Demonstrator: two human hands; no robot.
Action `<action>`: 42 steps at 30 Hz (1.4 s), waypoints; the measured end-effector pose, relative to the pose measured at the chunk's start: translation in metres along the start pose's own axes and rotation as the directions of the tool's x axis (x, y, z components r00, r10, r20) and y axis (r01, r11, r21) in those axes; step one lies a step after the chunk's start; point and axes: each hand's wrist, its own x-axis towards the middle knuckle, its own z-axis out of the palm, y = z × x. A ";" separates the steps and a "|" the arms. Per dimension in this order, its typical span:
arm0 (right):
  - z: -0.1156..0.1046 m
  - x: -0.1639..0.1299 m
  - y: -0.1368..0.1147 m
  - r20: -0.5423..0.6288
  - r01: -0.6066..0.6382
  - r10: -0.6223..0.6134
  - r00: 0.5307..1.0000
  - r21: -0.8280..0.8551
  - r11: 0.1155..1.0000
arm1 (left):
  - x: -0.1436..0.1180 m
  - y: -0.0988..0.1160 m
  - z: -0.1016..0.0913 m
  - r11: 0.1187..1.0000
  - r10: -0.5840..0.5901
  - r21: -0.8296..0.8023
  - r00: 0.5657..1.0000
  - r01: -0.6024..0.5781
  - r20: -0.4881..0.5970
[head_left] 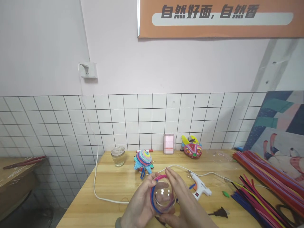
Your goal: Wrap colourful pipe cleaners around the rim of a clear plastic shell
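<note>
Both hands are closed around a clear plastic half-sphere (163, 195) held just above the desk (111, 186), with the left hand (140, 202) on its left side and the right hand (182, 196) on its right. A pink and blue pipe cleaner (153, 198) runs along its rim, and a white glue gun (200, 187) lies on the desk near the right hand

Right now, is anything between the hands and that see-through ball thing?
Nothing visible is. The left hand and right hand both cup the clear half-sphere directly, with pink and blue pipe cleaners wrapped along its rim.
</note>
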 end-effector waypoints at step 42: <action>-0.010 0.038 -0.016 0.531 -0.522 0.275 0.801 0.846 -0.111 | 0.001 0.006 -0.023 0.705 0.396 0.618 0.916 -0.347 0.062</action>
